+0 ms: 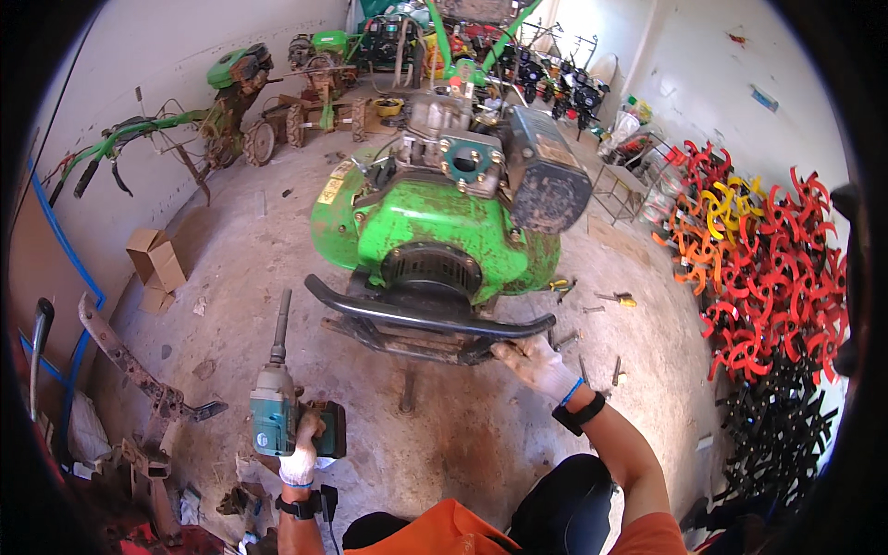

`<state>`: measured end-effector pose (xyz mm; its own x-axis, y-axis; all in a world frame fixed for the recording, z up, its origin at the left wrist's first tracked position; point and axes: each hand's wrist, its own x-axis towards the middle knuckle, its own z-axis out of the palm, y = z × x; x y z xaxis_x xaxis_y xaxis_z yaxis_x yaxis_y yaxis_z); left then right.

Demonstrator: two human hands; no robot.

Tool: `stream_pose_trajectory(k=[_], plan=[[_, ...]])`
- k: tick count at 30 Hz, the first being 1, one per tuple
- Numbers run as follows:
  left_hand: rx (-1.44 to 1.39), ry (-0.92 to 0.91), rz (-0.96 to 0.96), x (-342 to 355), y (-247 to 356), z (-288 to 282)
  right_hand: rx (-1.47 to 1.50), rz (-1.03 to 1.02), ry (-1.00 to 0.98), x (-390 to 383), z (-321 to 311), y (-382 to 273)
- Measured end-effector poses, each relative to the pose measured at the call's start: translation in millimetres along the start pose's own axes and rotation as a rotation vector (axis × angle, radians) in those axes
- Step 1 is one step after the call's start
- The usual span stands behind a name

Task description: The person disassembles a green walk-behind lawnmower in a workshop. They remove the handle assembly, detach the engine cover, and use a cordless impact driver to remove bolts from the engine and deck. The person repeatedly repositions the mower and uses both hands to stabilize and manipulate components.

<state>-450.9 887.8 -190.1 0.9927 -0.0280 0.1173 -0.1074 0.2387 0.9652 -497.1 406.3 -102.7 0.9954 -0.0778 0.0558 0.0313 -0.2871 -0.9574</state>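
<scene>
My left hand (301,453), in a white glove, is closed round the handle of a teal cordless impact wrench (274,416). A long socket on the wrench points away from me. My right hand (541,368), also gloved, grips the right end of a black bumper bar (416,316); its fingers curl at the underside and are partly hidden. The bar sits across the front of a dirty green engine (439,227) with a round black starter grille. A dark boxy part (546,176) is mounted at the engine's upper right. The socket tip stands apart from the bar.
Yellow-handled screwdrivers (622,299) and small tools lie on the floor to the right. Red, orange and yellow tiller blades (768,259) are heaped along the right wall, with black ones (775,430) nearer. An open cardboard box (155,259) and green tillers (227,111) stand left.
</scene>
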Motion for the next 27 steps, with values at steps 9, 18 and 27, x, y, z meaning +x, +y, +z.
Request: stream_pose_trajectory(k=[9, 18, 27], plan=[[-0.266, 0.056, -0.190, -65, -32, 37, -0.167, 0.049, 0.090, -13, 13, -27], [-0.355, 0.195, -0.246, -83, 19, 53, 0.122, 0.063, -0.059, 13, 5, 10], [-0.785, 0.186, -0.249, -78, 169, 122, 0.202, 0.450, -0.156, -26, -2, 23]])
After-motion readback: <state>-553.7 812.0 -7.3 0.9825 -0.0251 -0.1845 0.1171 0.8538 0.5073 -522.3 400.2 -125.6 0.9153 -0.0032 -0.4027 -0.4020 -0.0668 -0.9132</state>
